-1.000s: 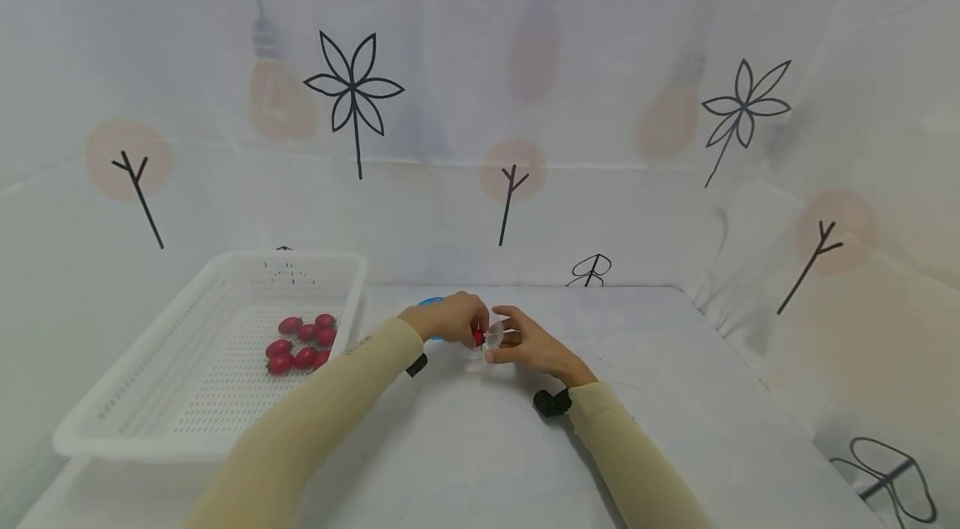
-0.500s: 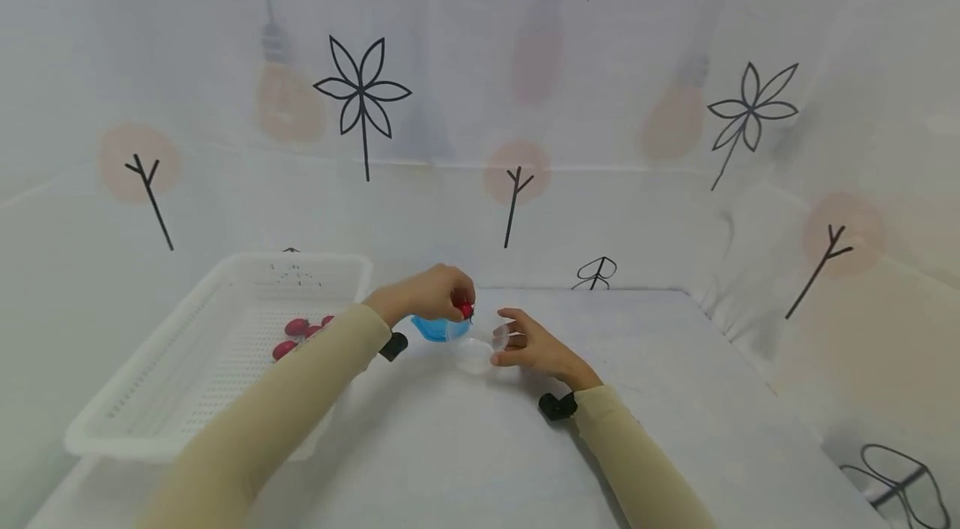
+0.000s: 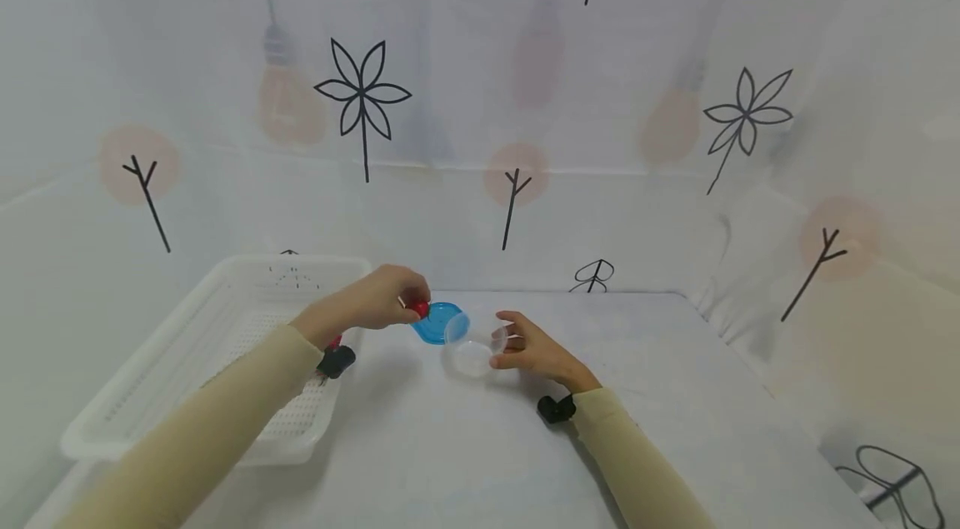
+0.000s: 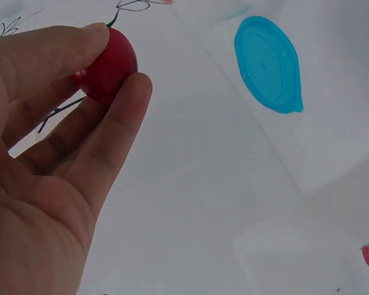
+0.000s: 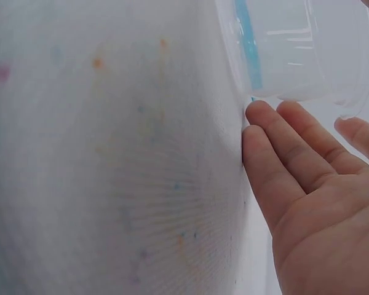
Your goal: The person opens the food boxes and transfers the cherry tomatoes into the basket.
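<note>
My left hand [image 3: 375, 301] pinches a red cherry tomato [image 4: 115, 67] between thumb and fingertips, and a thin green stem shows at its top. It is held above the table, between the white basket [image 3: 112, 391] and a blue oval lid [image 3: 433, 327]. Right of the lid stands a clear plastic cup [image 3: 455, 332], with no tomato visible in it. My right hand [image 3: 536, 354] stays beside the cup, fingers loosely extended and thumb apart. In the right wrist view its fingertips lie close against the clear cup [image 5: 295, 52]; firm contact cannot be told.
Inside the basket a bit of red tomato [image 3: 334, 341] shows; my left forearm hides the others. A white cloth [image 3: 465, 454] covers the table, and a patterned curtain [image 3: 450, 212] hangs behind it. Black wrist cameras sit on both wrists.
My left hand has moved left, away from the cup toward the basket, still pinching the cherry tomato. The blue lid has come into fuller view. My right hand has barely moved.
</note>
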The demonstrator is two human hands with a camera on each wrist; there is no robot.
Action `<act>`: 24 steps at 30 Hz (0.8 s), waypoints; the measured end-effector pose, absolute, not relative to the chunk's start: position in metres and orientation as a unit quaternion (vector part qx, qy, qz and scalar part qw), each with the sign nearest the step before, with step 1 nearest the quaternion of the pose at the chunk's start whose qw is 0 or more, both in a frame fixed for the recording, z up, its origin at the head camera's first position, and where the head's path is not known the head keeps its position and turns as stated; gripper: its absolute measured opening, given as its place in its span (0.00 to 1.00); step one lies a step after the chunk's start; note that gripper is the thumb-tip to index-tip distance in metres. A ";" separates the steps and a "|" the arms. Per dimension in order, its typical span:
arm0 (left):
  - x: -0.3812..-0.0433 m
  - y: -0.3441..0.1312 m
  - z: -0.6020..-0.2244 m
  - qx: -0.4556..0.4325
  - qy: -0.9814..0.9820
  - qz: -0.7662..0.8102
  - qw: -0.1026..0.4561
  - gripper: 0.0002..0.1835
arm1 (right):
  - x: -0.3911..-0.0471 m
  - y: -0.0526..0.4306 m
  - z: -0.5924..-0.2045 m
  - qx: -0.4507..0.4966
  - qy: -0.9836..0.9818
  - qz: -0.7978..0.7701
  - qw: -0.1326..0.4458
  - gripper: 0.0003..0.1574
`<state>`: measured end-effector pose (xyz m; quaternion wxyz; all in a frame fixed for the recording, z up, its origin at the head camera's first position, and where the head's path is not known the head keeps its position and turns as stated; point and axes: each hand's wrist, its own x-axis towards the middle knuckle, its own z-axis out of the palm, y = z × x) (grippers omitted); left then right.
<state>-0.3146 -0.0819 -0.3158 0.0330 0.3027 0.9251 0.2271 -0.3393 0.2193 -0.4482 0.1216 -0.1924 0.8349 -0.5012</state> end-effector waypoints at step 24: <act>-0.307 -0.204 -0.334 0.273 0.931 0.242 -0.024 0.11 | -0.325 0.214 -0.428 -0.203 0.828 -0.505 0.135 0.56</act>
